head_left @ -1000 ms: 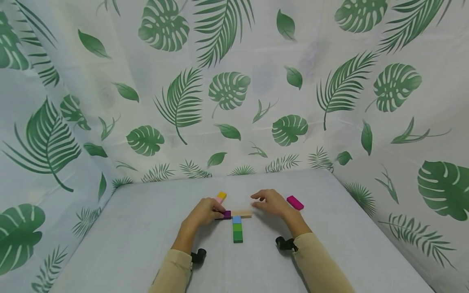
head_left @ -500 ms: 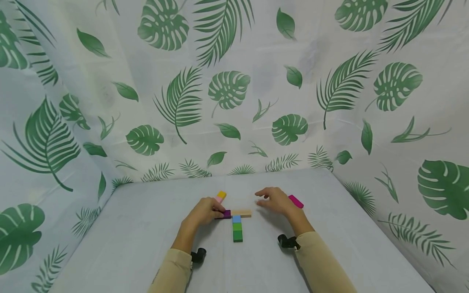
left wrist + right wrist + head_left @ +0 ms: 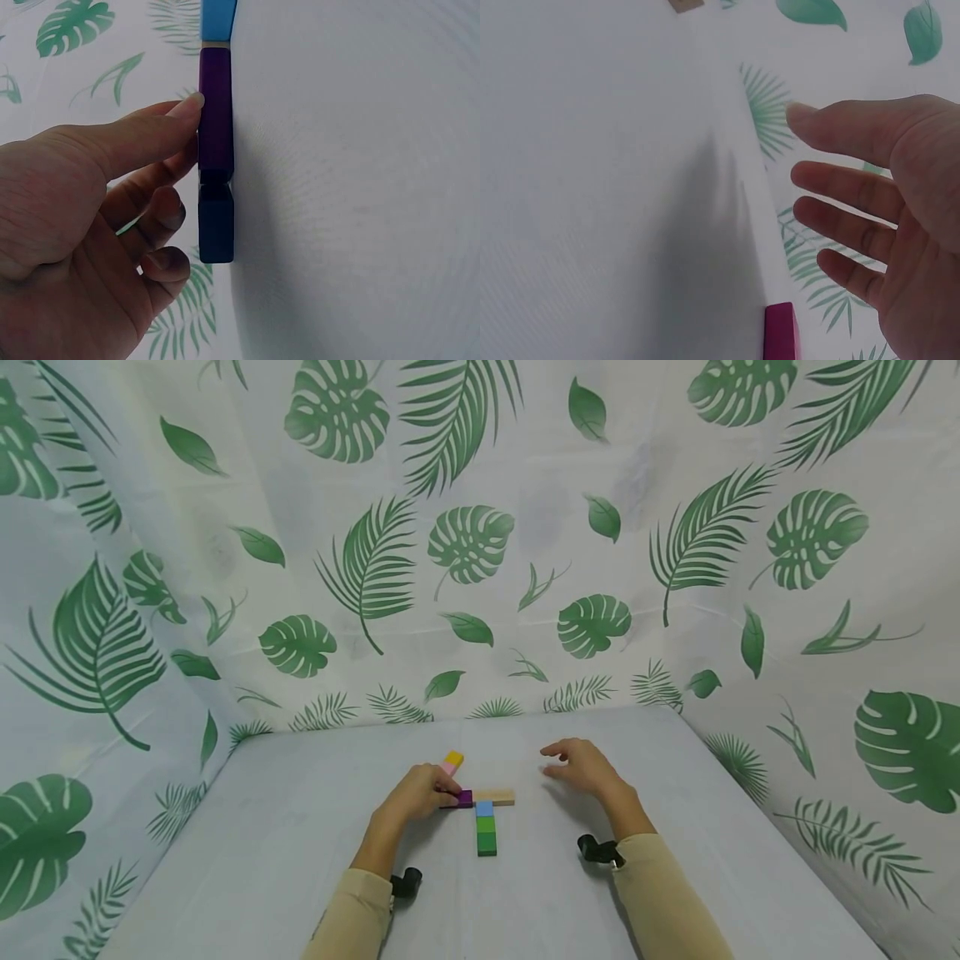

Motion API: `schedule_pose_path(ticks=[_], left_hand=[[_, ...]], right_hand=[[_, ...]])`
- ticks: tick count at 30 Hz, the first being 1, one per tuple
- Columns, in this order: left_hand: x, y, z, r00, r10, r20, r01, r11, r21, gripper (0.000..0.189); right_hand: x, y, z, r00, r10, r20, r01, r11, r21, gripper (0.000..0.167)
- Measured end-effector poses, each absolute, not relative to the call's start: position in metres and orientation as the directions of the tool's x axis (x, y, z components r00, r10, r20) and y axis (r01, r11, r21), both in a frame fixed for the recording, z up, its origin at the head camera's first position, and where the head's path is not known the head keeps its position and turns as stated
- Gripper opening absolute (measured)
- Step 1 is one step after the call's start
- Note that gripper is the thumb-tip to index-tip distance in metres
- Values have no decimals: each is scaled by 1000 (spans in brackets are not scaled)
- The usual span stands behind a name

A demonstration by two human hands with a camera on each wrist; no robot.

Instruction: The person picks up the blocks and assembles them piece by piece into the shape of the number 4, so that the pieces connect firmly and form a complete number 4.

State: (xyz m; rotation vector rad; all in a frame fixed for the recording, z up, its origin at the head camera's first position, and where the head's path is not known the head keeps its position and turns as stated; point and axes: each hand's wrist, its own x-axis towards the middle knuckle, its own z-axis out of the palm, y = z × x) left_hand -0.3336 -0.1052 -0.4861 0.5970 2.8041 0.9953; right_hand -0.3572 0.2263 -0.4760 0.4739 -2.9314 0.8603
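My left hand [image 3: 420, 792] pinches a purple block [image 3: 216, 112] lying on the table, thumb on the near side and fingers behind it. A dark blue block [image 3: 217, 225] stands end to end with the purple one, under the curled outer fingers. A natural wood block [image 3: 495, 797] continues the row to the right. From the row's middle, a light blue block [image 3: 485, 809], a light green block [image 3: 487, 825] and a dark green block [image 3: 487, 843] run toward me. My right hand [image 3: 588, 768] hovers right of the row, fingers loosely bent, holding nothing.
Behind the left hand lie a yellow block [image 3: 455, 758] and a pink block [image 3: 448, 768], set at a slant. A magenta block [image 3: 780, 334] rests near the right hand, hidden in the head view. A leaf-print curtain [image 3: 465, 610] encloses the white table [image 3: 262, 860].
My right hand has drawn away to the right from the wood block, coming to cover the magenta block in the head view. The left hand and the row of blocks have stayed still.
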Motion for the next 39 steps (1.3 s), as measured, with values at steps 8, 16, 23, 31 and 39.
schedule_pose_path(ticks=[8,16,23,31,39], left_hand=[[-334,-105,-486,-920,391,25,320,714,622,13],[-334,-105,-487,-917,398,29,328,712,621,14],[-334,-105,-487,-918,395,24,322,710,626,13],[-333,-106,-486,-915,401,32,331,703,629,14],[-335,-107,-488,-912,409,40,342,699,628,14]], right_hand=[[-359,237,-474,-961,-256,102,-269,794,-545,38],[-360,241,-476,-963,-247,105,-263,789,-555,38],[-360,247,-476,-965,-240,100,-253,778,-575,38],[-359,255,-476,-983,-178,46,-171,799,-577,37],[-358,259,-474,-993,-121,5,-103,824,-557,36]])
